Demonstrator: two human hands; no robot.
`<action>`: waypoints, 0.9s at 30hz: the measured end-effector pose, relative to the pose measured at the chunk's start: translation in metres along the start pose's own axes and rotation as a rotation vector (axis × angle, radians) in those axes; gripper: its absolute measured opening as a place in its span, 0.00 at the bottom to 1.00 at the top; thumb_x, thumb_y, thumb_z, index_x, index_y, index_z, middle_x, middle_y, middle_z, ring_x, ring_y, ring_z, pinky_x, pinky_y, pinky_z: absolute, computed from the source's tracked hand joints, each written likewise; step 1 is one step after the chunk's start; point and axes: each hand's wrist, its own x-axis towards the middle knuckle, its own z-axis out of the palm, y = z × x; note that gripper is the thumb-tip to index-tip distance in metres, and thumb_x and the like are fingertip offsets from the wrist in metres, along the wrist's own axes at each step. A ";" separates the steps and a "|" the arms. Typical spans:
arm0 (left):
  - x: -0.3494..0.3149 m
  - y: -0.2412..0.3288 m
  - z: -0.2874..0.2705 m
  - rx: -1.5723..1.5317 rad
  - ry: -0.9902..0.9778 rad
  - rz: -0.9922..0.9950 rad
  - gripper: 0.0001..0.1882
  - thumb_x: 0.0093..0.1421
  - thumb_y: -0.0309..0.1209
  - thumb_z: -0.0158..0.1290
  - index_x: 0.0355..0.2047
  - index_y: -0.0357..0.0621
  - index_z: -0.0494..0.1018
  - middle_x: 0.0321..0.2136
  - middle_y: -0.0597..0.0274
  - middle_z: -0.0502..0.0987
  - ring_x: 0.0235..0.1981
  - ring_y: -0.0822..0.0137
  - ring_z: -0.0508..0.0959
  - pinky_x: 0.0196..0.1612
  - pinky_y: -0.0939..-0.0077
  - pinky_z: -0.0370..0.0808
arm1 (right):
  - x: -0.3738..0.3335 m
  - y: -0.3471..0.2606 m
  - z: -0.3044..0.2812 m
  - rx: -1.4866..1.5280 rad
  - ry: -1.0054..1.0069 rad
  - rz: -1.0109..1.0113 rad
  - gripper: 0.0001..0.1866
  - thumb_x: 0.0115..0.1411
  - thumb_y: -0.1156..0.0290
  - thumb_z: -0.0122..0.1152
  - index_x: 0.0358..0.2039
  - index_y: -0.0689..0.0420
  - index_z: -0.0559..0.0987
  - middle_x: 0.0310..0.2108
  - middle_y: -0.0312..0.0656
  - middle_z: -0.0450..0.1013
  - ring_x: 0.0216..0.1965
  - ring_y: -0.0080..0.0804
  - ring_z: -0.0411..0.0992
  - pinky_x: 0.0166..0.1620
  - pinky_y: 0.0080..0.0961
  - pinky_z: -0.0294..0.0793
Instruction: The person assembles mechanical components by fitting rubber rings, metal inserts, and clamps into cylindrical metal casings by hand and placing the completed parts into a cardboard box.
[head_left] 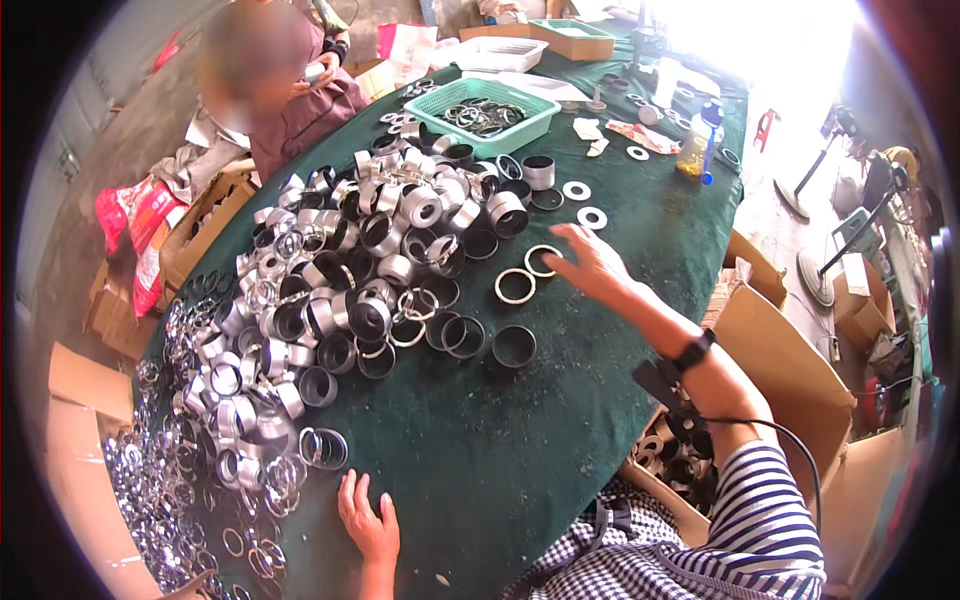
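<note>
My left hand (369, 517) rests palm-down on the green cloth with its fingers apart, just below some thin metal rings (325, 449). Farther up and to the right, my right hand (592, 265) reaches over the cloth, fingers spread, beside a pale ring (541, 261). Its fingertips are near or touching that ring; I cannot tell which. A second pale ring (515, 286) lies just left of it, and a flat white washer (592, 218) is just beyond the fingers. A large heap of short silver cylinders (370, 230) with dark insides spreads to the left. A dark ring (514, 346) lies nearer to me.
A green basket (545, 125) of dark rings stands at the back. Many shiny rings (150, 500) cover the left edge. A bottle with a blue top (697, 145) stands far right. Cardboard boxes (780, 350) flank the table. Another person (300, 100) works across it, holding a cylinder.
</note>
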 end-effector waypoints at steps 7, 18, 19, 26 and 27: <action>0.005 0.003 0.002 -0.003 -0.018 0.019 0.23 0.56 0.27 0.54 0.53 0.35 0.70 0.58 0.47 0.70 0.60 0.47 0.67 0.63 0.53 0.61 | 0.129 -0.016 0.062 -0.115 -0.013 0.248 0.37 0.47 0.48 0.69 0.57 0.46 0.70 0.51 0.55 0.68 0.49 0.55 0.72 0.50 0.48 0.75; 0.009 0.025 -0.014 0.012 0.013 0.051 0.20 0.67 0.39 0.49 0.51 0.35 0.73 0.55 0.44 0.71 0.56 0.45 0.71 0.60 0.53 0.66 | 0.034 -0.014 0.055 0.417 0.036 0.125 0.35 0.41 0.62 0.71 0.50 0.52 0.66 0.43 0.54 0.69 0.44 0.54 0.73 0.47 0.47 0.74; 0.010 0.027 -0.015 0.009 0.015 0.061 0.20 0.67 0.39 0.49 0.51 0.35 0.73 0.55 0.44 0.71 0.56 0.45 0.71 0.60 0.53 0.66 | 0.012 -0.016 0.060 0.577 0.064 0.019 0.35 0.42 0.61 0.71 0.51 0.52 0.66 0.43 0.54 0.69 0.45 0.52 0.73 0.48 0.45 0.74; 0.021 0.078 -0.010 -0.399 -0.151 0.262 0.21 0.62 0.30 0.51 0.54 0.32 0.69 0.60 0.49 0.67 0.58 0.52 0.71 0.60 0.59 0.67 | -0.126 -0.139 0.046 1.327 -0.209 0.004 0.34 0.52 0.66 0.72 0.55 0.52 0.63 0.44 0.39 0.68 0.46 0.25 0.69 0.47 0.28 0.73; 0.026 0.131 -0.015 -1.139 -0.294 -0.210 0.27 0.70 0.38 0.44 0.64 0.36 0.56 0.62 0.49 0.64 0.62 0.53 0.67 0.63 0.56 0.63 | -0.138 -0.148 0.041 1.385 -0.238 0.031 0.36 0.51 0.65 0.72 0.56 0.52 0.63 0.45 0.39 0.68 0.45 0.25 0.69 0.47 0.27 0.73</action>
